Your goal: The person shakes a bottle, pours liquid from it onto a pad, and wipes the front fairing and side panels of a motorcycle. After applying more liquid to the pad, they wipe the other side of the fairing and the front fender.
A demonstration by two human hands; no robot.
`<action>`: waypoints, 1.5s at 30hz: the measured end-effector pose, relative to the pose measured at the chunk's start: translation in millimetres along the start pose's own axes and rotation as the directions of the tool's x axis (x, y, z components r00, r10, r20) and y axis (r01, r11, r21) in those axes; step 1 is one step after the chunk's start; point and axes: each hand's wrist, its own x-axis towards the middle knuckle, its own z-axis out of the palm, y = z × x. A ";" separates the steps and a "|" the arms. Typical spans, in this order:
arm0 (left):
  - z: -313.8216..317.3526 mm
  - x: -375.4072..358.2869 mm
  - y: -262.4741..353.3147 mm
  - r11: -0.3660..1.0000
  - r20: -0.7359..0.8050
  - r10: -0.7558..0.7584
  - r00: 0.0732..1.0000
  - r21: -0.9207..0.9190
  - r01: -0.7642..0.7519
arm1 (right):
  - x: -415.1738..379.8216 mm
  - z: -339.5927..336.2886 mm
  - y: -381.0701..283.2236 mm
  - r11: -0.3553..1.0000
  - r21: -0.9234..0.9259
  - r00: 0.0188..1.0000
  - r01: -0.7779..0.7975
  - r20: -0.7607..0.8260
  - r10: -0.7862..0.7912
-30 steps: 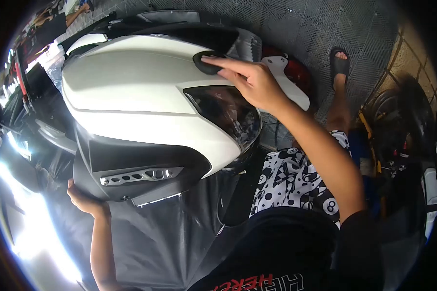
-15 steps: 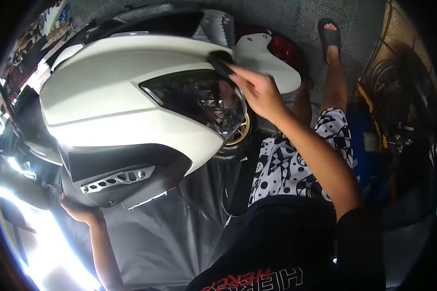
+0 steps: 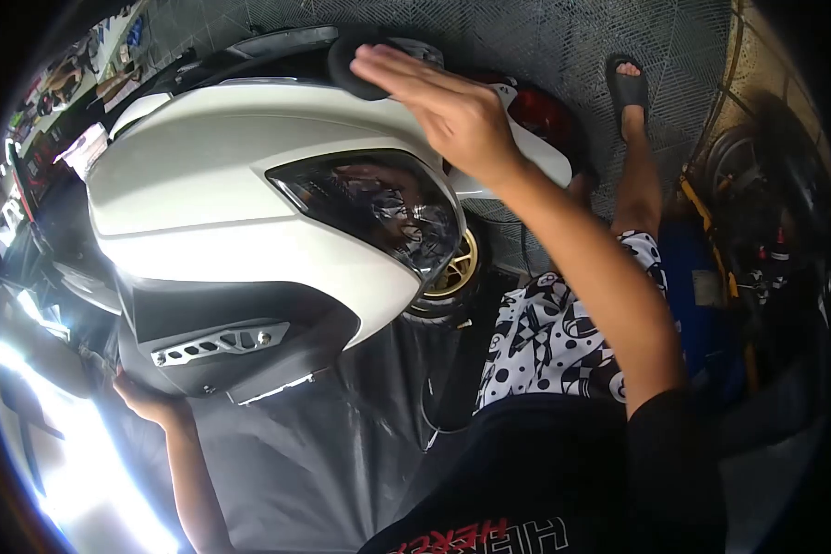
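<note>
A motorcycle's white front fairing (image 3: 194,185) with a dark headlight (image 3: 379,208) fills the left and middle of the head view. My right hand (image 3: 457,115) lies over a round black pad (image 3: 346,69), fingers stretched along it, at the fairing's far upper edge beside a black panel. Below the headlight side, the dark lower panel (image 3: 249,309) carries a silver slotted bracket (image 3: 222,343). My left hand (image 3: 152,402) grips the lower left edge of that panel, its fingers partly hidden.
A gold-rimmed wheel (image 3: 457,268) shows behind the headlight, and a red tail light (image 3: 535,115) sits beyond. Black sheeting (image 3: 342,452) spreads below the fairing. A person's leg (image 3: 635,166) in patterned shorts and a black slide stands on the tiled floor; another tyre (image 3: 757,166) is at right.
My right hand and the black pad have moved up and left from beside the headlight to the fairing's far edge. My left hand stays at the lower panel. The view has shifted slightly.
</note>
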 end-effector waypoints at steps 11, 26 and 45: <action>0.7 -10.2 1.4 0.991 0.000 -0.036 0.999 -0.132 0.036 | -83.8 -39.5 21.4 0.962 -0.271 0.891 0.030 0.444 0.097; 1.4 -11.1 -2.0 0.978 -0.066 -0.116 0.991 -0.181 0.102 | 63.4 75.0 66.0 0.993 -0.120 0.978 0.018 0.208 0.008; -5.4 22.8 -35.6 0.922 0.025 0.306 0.952 0.242 -0.302 | 66.6 106.2 32.3 0.983 0.163 0.837 0.079 0.526 -0.154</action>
